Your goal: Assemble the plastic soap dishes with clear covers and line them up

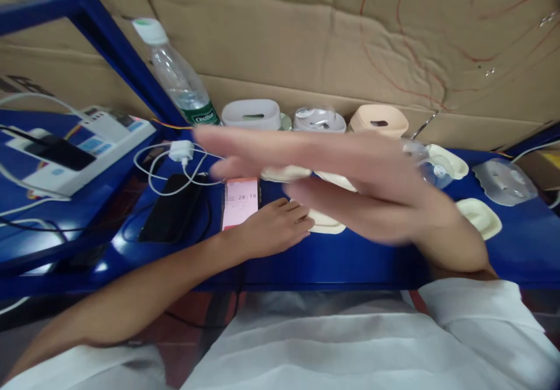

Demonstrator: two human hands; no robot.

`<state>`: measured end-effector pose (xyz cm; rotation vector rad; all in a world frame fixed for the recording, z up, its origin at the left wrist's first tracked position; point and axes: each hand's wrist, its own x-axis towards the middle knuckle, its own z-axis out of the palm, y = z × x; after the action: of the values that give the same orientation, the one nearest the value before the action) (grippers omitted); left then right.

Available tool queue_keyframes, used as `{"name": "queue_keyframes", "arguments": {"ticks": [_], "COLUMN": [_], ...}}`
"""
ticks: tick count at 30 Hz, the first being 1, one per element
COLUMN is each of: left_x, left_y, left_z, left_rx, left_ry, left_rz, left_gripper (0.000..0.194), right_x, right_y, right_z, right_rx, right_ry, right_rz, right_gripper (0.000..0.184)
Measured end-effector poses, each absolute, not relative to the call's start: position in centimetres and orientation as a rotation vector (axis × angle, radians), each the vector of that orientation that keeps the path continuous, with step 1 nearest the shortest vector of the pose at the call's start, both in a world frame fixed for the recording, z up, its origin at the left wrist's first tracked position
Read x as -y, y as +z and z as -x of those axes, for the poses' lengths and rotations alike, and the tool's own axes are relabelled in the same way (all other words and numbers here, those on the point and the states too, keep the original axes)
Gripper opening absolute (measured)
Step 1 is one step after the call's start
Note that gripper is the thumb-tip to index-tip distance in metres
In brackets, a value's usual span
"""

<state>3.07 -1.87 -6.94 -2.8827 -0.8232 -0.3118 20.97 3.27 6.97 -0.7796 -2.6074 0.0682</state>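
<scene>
My right hand [350, 168] is raised close to the camera and blurred by motion. Its fingers stretch out flat to the left, the thumb stands apart, and nothing shows in it. Lower down, my left hand [280, 224] lies palm down on the blue table [280, 270], fingers loosely extended. Its fingertips are at the left edge of a cream plastic piece [328, 224], touching or nearly so. Just left of that hand lies a phone with a lit pink timer screen [240, 200]. More cream pieces [286, 174] are partly hidden behind my right hand.
Along the back stand a water bottle [179, 81], a white oval housing [251, 113], a grey one [319, 120] and a peach one [380, 120]. A dark phone [170, 212], white charger [181, 151] and power strip [91, 157] are left. Clear packaging [505, 181] and a cream dish [479, 218] are right.
</scene>
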Motion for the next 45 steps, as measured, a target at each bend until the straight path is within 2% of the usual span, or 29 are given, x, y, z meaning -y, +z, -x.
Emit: {"name": "queue_keyframes", "arguments": {"ticks": [3, 5, 9, 11, 14, 18, 25, 29, 32, 34, 36, 39, 42, 45], "left_x": [1.8, 1.7, 1.8, 1.8, 1.8, 1.9, 2.5, 1.8, 1.1, 0.8, 0.9, 0.8, -0.1, -1.7], "left_y": [-6.8, -6.7, -6.7, -6.8, -6.9, -7.0, -5.5, -5.7, -6.4, -6.7, -6.8, -6.5, -6.0, -5.7], "left_z": [-3.0, -2.9, -2.9, -2.9, -3.0, -3.1, -2.9, -2.6, -2.6, -2.6, -2.7, -2.4, -1.5, 0.0], "left_rx": [0.749, 0.735, 0.758, 0.763, 0.759, 0.730, 0.657, 0.785, 0.787, 0.795, 0.800, 0.796, 1.080, 1.447], "left_ry": [-0.310, -0.312, -0.333, -0.344, -0.355, -0.360, -0.648, -0.564, -0.465, -0.436, -0.440, -0.538, -0.701, -0.627], "left_rz": [2.882, 2.884, 2.899, 2.899, 2.883, 2.828, 2.639, 2.683, 2.798, 2.836, 2.851, 2.851, 2.660, 2.412], "left_gripper": [0.013, 0.013, 0.012, 0.010, 0.008, 0.010, 0.027, 0.041, 0.030, 0.024, 0.025, 0.025, 0.031, 0.046], "right_x": [-8.3, -12.2, -17.3, -17.9, -16.4, -10.7, -0.5, 0.0, -0.7, -1.0, -1.0, -1.0, -1.0, -1.0], "right_y": [5.7, 4.1, 1.4, 1.2, 1.8, 2.3, -2.6, -5.8, -7.1, -7.3, -7.3, -7.1, -7.0, -7.0], "right_z": [-18.7, -16.6, -13.9, -13.6, -15.0, -21.0, -32.6, -32.9, -32.4, -32.4, -32.7, -33.1, -33.1, -33.1], "right_rx": [2.738, 2.734, 2.811, 2.806, 2.674, 2.503, 2.428, 2.517, 2.593, 2.650, 2.689, 2.701, 2.667, 2.627], "right_ry": [-0.091, -0.235, -0.273, -0.290, -0.354, -0.313, -0.215, -0.132, -0.044, -0.023, -0.013, 0.013, 0.069, 0.104], "right_rz": [0.644, 0.720, 0.866, 0.862, 0.787, 0.694, 0.705, 0.465, 0.445, 0.485, 0.512, 0.498, 0.406, 0.361], "right_gripper": [0.044, 0.045, 0.027, 0.024, 0.032, 0.033, 0.026, 0.020, 0.018, 0.024, 0.031, 0.031, 0.029, 0.026]}}
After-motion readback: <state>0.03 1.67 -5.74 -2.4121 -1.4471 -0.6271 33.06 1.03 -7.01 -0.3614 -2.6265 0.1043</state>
